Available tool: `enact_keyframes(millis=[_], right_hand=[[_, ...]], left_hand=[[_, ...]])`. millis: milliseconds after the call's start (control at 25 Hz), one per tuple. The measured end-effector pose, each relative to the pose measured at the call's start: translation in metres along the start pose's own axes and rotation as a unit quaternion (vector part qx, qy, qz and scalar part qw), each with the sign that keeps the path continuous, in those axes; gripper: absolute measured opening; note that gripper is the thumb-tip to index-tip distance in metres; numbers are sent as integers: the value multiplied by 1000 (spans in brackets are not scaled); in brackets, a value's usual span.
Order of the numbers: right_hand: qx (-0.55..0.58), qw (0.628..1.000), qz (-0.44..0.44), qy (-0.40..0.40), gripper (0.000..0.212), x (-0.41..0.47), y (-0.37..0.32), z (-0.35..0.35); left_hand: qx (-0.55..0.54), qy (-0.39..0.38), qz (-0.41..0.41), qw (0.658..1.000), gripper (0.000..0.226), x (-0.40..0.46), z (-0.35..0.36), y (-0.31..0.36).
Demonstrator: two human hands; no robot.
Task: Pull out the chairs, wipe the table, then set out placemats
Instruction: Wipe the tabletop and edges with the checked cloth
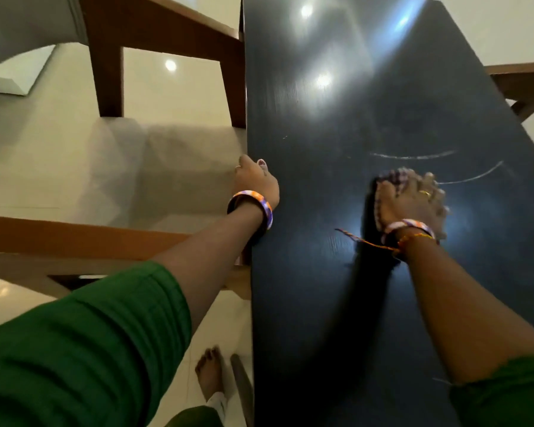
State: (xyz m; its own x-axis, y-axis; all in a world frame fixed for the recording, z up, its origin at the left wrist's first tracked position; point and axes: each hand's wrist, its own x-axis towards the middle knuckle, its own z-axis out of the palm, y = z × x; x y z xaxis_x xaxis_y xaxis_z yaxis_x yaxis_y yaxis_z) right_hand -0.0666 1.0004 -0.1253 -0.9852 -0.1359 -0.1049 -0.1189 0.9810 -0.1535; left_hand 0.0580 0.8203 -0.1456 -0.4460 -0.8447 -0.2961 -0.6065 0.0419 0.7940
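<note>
Glossy pale floor (59, 155) – ceiling-light glare, bare foot (209, 372), white furniture base (10, 84)

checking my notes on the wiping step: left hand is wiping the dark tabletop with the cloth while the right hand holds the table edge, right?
Not quite: the hands are swapped. The head view shows the right hand pressing the cloth on the dark tabletop, with curved wipe streaks just beyond it, while the left hand holds the table edge.
</note>
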Motion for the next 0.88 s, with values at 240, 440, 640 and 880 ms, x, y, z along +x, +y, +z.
enact_keyframes(millis=[240, 440, 640, 880], right_hand=[[-5, 1000, 0, 25, 64, -50, -15, 12], [-18, 958, -285, -8, 60, -101, -84, 41], [-6, 993, -116, 24, 59, -48, 20, 10], [36, 996, 41, 73, 62, -61, 40, 7]], left_hand=[[45, 56, 20, 997, 29, 2, 4, -4], [50, 75, 32, 995, 32, -2, 2, -5], [118, 62, 148, 980, 47, -7, 7, -14], [241, 39, 164, 956, 56, -4, 9, -16]])
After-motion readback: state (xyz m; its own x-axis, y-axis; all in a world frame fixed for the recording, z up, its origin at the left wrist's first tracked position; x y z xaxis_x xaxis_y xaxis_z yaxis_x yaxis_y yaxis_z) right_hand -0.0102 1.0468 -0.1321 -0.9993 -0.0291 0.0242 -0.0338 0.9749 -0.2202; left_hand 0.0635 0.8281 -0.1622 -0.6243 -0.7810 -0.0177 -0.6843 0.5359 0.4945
